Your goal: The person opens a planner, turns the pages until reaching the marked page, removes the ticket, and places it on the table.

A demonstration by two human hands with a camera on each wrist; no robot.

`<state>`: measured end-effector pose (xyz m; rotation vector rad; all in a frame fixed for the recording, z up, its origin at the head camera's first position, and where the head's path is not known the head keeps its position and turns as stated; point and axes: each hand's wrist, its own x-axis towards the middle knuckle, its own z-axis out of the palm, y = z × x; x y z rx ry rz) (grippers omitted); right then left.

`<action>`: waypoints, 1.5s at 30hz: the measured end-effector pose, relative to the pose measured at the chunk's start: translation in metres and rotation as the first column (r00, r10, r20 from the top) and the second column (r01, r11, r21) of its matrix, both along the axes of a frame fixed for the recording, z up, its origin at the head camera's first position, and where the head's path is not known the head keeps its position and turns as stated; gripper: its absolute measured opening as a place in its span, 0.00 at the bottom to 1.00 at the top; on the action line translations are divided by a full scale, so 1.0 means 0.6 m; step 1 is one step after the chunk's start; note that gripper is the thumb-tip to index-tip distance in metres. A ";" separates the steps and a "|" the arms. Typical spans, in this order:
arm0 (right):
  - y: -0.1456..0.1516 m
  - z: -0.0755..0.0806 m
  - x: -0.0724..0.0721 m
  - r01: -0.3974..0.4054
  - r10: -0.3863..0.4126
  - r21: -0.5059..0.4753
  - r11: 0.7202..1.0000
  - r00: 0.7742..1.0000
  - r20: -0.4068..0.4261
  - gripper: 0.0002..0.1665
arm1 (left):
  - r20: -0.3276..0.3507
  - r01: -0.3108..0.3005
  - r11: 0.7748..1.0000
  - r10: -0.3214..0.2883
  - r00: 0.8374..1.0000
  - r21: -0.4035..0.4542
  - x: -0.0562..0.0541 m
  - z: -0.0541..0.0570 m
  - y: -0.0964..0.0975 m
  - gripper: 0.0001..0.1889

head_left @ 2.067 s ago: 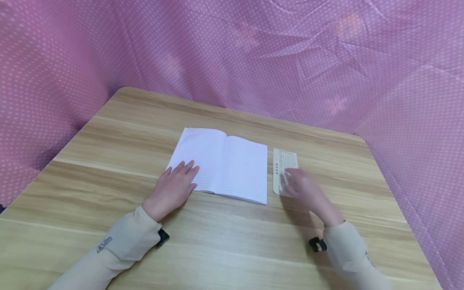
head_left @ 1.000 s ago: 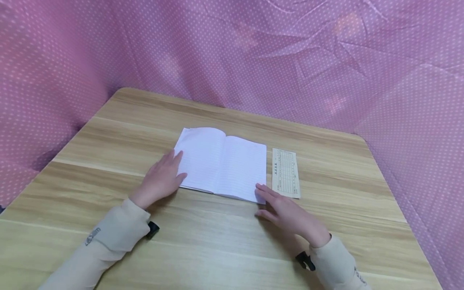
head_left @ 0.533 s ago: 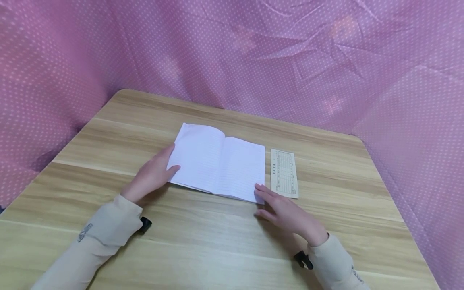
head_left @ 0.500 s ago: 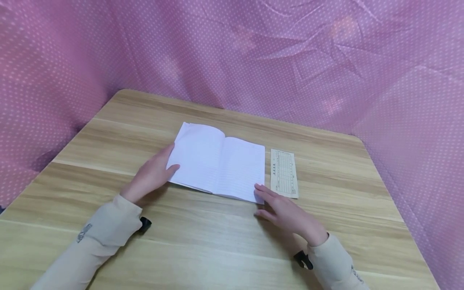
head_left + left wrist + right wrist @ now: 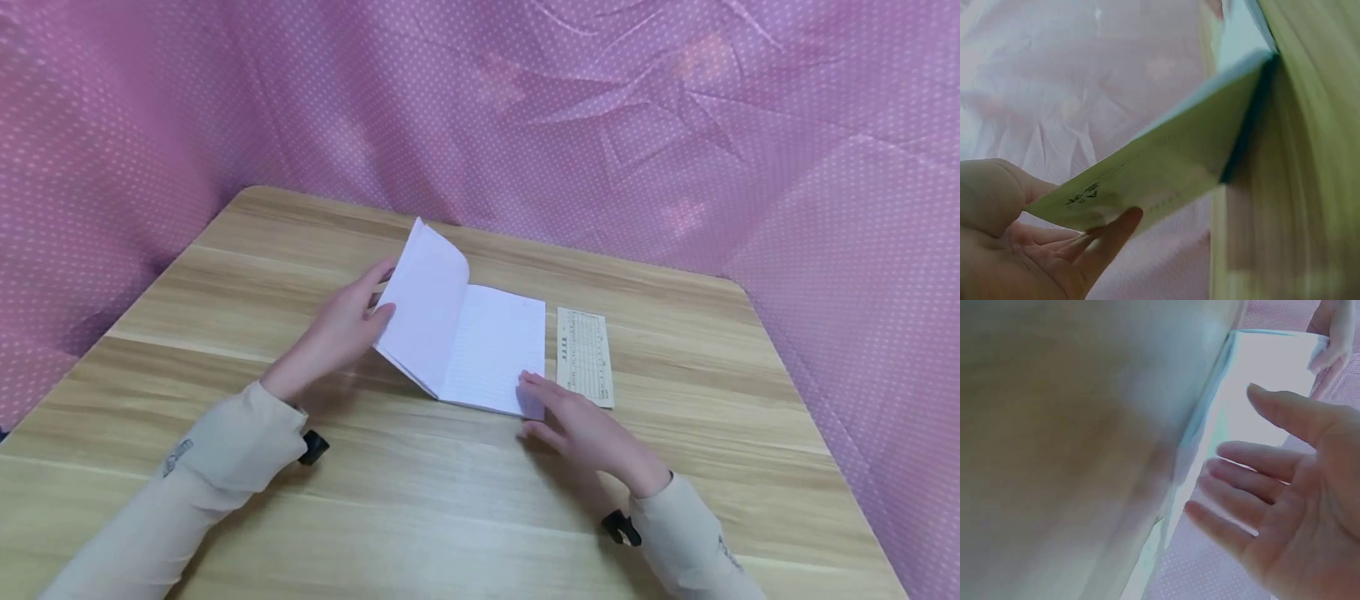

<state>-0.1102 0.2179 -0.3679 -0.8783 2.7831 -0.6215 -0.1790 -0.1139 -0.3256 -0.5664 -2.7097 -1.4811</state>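
A notebook point(image 5: 495, 350) lies spread on the table, its lined right page flat and its left half raised at a slant. My left hand point(image 5: 341, 325) grips that half by the outer edge, thumb on the page side and fingers behind. In the left wrist view the yellowish cover point(image 5: 1172, 156) shows dark print and a teal spine point(image 5: 1250, 119). With fingers extended, my right hand point(image 5: 588, 429) touches the right page near its lower outer corner. The right wrist view shows its palm and straight fingers point(image 5: 1254, 456). Right of the notebook lies a printed paper slip point(image 5: 585, 358).
The wood-grain table point(image 5: 450, 517) carries the notebook and slip. A pink dotted cloth point(image 5: 480, 108) hangs behind and along the sides. Each beige sleeve has a black strap piece point(image 5: 313, 447) at the wrist.
My right hand moved from the paper slip to the notebook's right page and stays there. My left hand slid to the left edge, took hold and raised the left half up and rightward.
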 end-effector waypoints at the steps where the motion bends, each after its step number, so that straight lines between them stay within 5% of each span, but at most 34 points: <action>1: -0.005 0.003 -0.006 -0.003 0.003 -0.020 1.000 1.000 -0.006 0.34 | 0.009 0.011 1.000 -0.012 1.000 0.027 -0.002 0.003 0.007 0.32; 7: -0.042 0.027 -0.044 -0.023 0.027 -0.267 0.963 1.000 0.011 0.33 | 0.093 0.087 0.984 -0.103 0.990 0.157 -0.011 0.021 0.053 0.32; 16: -0.093 0.067 -0.097 0.119 0.012 -0.634 0.764 0.980 0.199 0.30 | 0.108 0.160 0.979 -0.174 0.979 0.125 -0.012 0.033 0.118 0.29; 21: -0.097 0.075 -0.110 0.205 -0.028 -0.705 0.679 0.967 0.254 0.29 | 0.103 0.215 0.975 -0.219 0.970 0.055 -0.009 0.031 0.138 0.30; 26: -0.081 0.074 -0.106 0.273 -0.082 -0.722 0.636 0.954 0.288 0.30 | 0.112 0.304 0.953 -0.303 0.946 0.009 -0.004 0.016 0.139 0.30; 31: -0.062 0.070 -0.094 0.303 -0.157 -0.666 0.682 0.950 0.271 0.34 | 0.094 0.373 0.920 -0.364 0.927 -0.122 0.003 -0.012 0.136 0.26; 39: -0.037 0.041 -0.070 0.291 -0.292 -0.431 0.854 0.954 0.066 0.43 | 0.107 0.351 0.864 -0.336 0.936 -0.362 0.020 -0.061 0.113 0.25; 45: -0.019 0.009 -0.059 0.293 -0.300 -0.194 0.936 0.954 -0.008 0.47 | 0.085 0.342 0.738 -0.363 0.928 -0.582 0.033 -0.081 0.106 0.28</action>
